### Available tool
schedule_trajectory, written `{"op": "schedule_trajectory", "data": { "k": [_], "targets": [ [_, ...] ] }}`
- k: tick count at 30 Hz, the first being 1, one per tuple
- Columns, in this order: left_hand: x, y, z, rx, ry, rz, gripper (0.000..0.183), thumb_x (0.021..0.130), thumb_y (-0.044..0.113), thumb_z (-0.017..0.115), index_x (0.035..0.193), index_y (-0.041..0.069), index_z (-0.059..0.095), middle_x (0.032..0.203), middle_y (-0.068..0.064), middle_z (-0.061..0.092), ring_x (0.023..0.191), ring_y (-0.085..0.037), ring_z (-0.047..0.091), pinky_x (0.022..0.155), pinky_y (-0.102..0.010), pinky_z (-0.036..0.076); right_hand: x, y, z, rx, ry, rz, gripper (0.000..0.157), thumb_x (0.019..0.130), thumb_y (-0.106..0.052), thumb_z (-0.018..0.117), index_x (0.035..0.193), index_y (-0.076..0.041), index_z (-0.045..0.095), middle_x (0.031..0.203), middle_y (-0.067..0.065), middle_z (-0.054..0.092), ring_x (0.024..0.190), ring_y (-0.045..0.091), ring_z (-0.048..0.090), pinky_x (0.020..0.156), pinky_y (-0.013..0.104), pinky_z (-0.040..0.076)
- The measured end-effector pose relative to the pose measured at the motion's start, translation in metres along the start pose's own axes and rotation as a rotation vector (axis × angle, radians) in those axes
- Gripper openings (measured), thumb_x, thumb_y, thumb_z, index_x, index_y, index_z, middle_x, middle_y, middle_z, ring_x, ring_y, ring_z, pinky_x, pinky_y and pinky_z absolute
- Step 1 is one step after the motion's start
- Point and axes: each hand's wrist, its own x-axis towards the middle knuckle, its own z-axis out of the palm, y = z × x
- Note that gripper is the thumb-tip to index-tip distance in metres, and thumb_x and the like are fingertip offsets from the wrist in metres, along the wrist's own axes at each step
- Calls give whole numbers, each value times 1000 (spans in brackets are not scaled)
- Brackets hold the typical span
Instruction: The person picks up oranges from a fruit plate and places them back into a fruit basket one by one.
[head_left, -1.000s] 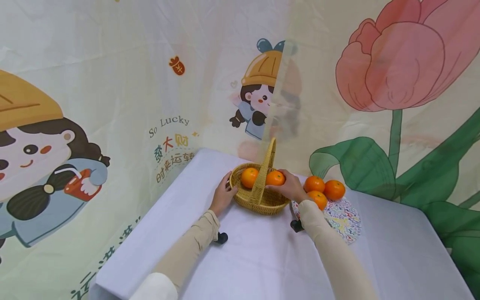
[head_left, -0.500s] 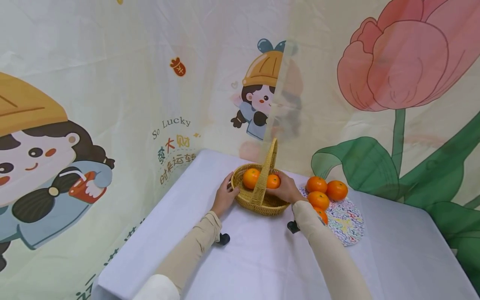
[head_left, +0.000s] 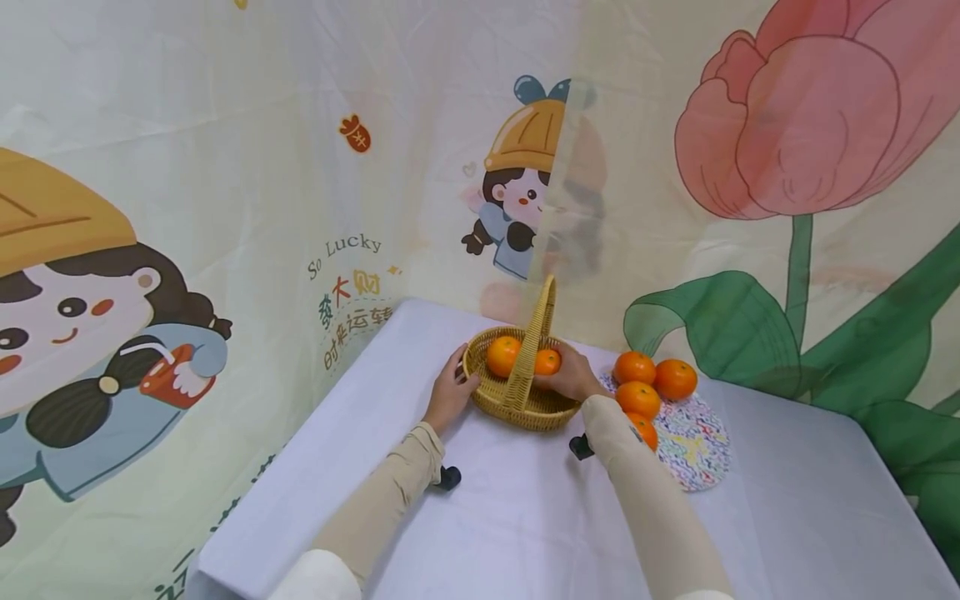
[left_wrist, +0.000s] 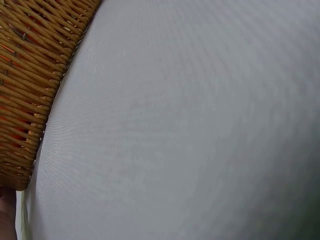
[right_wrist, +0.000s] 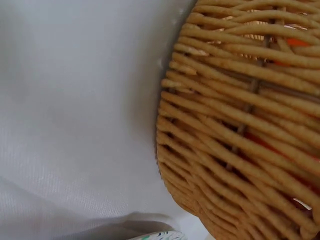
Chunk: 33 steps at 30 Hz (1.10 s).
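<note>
In the head view, a woven wicker basket [head_left: 534,419] with a tall arched handle stands on the white table. My left hand [head_left: 447,394] grips its left rim, thumb on the near side. My right hand [head_left: 573,372] reaches over the right rim and holds an orange [head_left: 547,362] low inside, right of the handle. Another orange [head_left: 504,356] lies in the basket left of the handle. The wicker wall [left_wrist: 35,75] fills the left wrist view's upper left corner, orange showing through gaps. In the right wrist view, the basket's side [right_wrist: 225,125] hides the right hand.
To the right, several oranges [head_left: 638,401] sit along the left and far edge of a round, colourfully speckled plate [head_left: 693,450]; my right sleeve [head_left: 630,475] partly covers them. Printed cloth [head_left: 420,167] hangs behind the table [head_left: 487,517].
My right hand has lowered the orange deeper into the basket. The right forearm has shifted left, uncovering another orange on the plate. My left hand keeps its grip on the rim.
</note>
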Motion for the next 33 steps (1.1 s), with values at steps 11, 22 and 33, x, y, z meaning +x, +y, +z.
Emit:
{"op": "schedule_trajectory", "data": {
  "k": [11, 22, 33],
  "targets": [
    [-2, -2, 1, 15, -1, -4, 68, 95, 18, 58, 155, 24, 28, 157, -5, 30, 134, -27, 41, 105, -40, 43, -1, -2, 3, -17, 2, 21, 86, 76, -45, 80, 141, -3, 42, 130, 16, 54, 113, 32, 52, 100, 48, 44],
    [0, 0, 2, 22, 3, -19, 67, 95, 19, 58, 155, 27, 29, 156, -3, 31, 134, -25, 42, 105, -40, 43, -6, -4, -2, 6, 58, -37, 86, 79, -43, 77, 144, 0, 41, 137, 21, 51, 121, 35, 50, 103, 49, 42],
    [1, -1, 1, 25, 0, -12, 67, 95, 19, 58, 155, 26, 29, 157, -5, 30, 134, -28, 41, 106, -42, 42, -23, 7, -43, 189, 234, -106, 66, 87, -35, 73, 139, -4, 48, 135, 21, 53, 124, 37, 50, 102, 50, 44]
  ]
}}
